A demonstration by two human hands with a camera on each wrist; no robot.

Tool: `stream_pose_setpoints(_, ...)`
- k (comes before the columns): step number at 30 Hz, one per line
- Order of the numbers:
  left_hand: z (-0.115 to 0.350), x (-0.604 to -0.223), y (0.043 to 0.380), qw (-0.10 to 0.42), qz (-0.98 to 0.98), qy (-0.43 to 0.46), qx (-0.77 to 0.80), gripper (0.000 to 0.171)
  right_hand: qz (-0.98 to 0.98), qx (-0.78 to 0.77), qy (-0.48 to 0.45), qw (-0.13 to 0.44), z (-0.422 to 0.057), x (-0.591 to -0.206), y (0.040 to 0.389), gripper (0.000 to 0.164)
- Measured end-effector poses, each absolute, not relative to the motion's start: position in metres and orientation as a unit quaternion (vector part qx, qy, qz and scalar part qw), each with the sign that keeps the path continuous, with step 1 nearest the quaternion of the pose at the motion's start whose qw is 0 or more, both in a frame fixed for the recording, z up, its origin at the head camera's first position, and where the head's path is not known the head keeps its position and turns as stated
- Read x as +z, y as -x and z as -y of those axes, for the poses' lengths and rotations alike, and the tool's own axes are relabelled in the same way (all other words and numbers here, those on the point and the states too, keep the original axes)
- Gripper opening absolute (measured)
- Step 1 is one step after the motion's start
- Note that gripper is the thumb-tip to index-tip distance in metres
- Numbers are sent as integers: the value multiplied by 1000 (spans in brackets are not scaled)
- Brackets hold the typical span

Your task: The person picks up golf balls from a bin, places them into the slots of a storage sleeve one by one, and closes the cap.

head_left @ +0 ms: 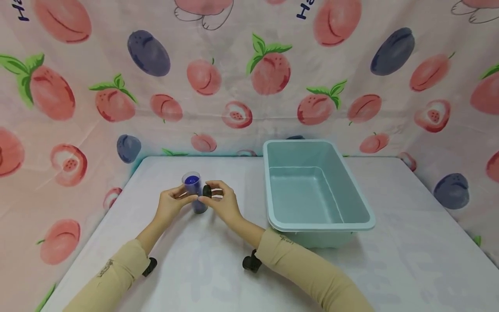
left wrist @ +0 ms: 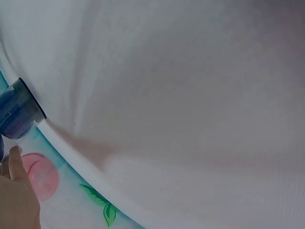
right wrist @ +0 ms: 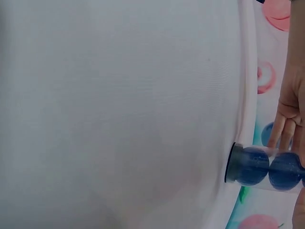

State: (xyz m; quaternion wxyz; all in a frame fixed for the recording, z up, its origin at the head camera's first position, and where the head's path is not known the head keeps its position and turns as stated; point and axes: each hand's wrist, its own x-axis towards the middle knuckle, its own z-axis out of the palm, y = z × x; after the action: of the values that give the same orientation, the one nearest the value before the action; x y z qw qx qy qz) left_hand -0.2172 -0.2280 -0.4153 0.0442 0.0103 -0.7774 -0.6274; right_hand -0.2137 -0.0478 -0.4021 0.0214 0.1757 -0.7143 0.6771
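Observation:
A clear tube with blue balls inside stands slightly tilted over the white table, its upper end uncapped. My left hand grips it from the left side, thumb across the front. On the other side, my right hand pinches a round black cap close beside the tube, its thumb tip at the tube's wall. In the right wrist view the tube shows stacked blue balls and a black cap on its lower end. The left wrist view catches the tube and part of my left hand at its edge.
A light blue-green plastic basin sits on the white table to the right of my hands, with no contents visible. Fruit-print cloth hangs behind and along both sides. Small black devices are worn under both wrists.

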Motion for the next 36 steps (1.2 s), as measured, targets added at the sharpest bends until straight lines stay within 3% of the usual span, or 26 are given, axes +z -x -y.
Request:
stream_pose_setpoints(15,228,-416,218,51,774,-9,-631,55,681,710,-166,67,58,-368,217,42)
stream_pose_setpoints(19,229,-418,219,57,778,-2,-626,55,679,710,-163,88,67,-379,234,46)
stream_pose_setpoints(36,228,-417,217,61,784,-8,-617,52,749,603,-258,89,75,-365,246,45)
